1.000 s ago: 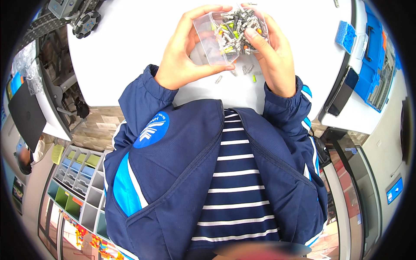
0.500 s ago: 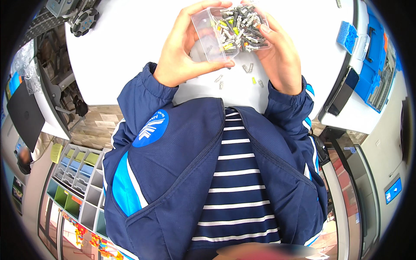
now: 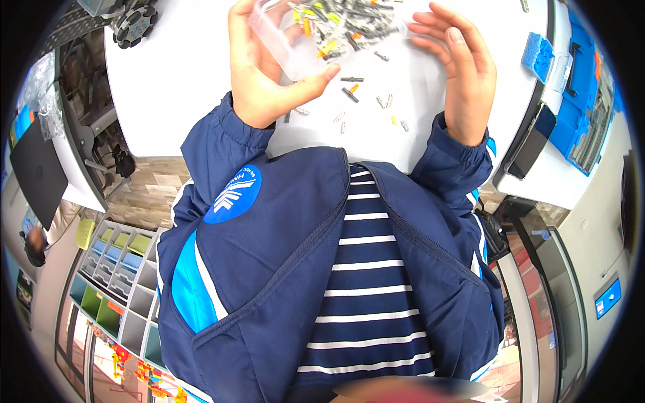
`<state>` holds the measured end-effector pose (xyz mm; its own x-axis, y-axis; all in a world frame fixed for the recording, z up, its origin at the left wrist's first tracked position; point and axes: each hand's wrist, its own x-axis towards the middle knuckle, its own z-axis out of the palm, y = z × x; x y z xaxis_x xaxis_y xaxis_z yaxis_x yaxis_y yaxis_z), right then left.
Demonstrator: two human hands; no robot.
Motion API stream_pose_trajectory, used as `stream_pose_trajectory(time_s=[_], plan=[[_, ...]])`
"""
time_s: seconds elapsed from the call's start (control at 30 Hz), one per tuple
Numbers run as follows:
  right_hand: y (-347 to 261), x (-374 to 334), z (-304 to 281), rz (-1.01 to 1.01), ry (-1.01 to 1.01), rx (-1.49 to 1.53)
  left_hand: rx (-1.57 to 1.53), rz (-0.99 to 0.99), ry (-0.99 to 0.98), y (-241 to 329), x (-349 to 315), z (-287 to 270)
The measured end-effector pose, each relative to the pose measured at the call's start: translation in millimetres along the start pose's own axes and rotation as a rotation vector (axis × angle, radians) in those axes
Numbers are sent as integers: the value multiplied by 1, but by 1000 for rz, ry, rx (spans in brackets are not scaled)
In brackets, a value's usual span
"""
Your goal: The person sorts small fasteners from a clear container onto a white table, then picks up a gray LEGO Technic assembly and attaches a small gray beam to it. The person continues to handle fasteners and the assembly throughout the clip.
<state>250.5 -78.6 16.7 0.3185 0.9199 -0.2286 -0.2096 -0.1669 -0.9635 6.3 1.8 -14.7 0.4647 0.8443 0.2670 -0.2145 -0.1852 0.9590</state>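
Observation:
My left hand (image 3: 259, 64) grips a clear plastic container (image 3: 289, 47), tipped toward the right over the white table (image 3: 181, 94). Several small grey, black, yellow and orange parts (image 3: 346, 23) lie in a heap at its mouth at the top of the view. My right hand (image 3: 460, 64) hovers to the right of the heap with fingers spread and nothing in it. More loose small parts (image 3: 369, 101) lie scattered on the table between my two hands.
A blue sponge-like block (image 3: 535, 50) and a blue parts case (image 3: 581, 87) sit at the right table edge, beside a dark phone-like slab (image 3: 531, 144). A wheeled part (image 3: 134, 23) lies top left. Shelving with coloured bins (image 3: 111, 269) stands lower left.
The right hand has let go of the container and drawn away to the right. The container is now tipped in the left hand alone, and parts have spilled onto the table.

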Motion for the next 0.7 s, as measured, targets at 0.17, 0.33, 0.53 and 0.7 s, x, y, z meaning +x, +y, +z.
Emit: stream_pose_trajectory(time_s=[0.17,0.33,0.53,0.7], plan=[[13,5,-12,-327,78,-321,17,-56,212,7,-4,-2],[21,12,-12,-614,154,-842,214,51,254,7,5,1],[29,20,-4,-703,19,-1034,500,174,233,10,11,-9],[30,18,10,-666,-90,-1214,336,108,250,7,4,-5]])
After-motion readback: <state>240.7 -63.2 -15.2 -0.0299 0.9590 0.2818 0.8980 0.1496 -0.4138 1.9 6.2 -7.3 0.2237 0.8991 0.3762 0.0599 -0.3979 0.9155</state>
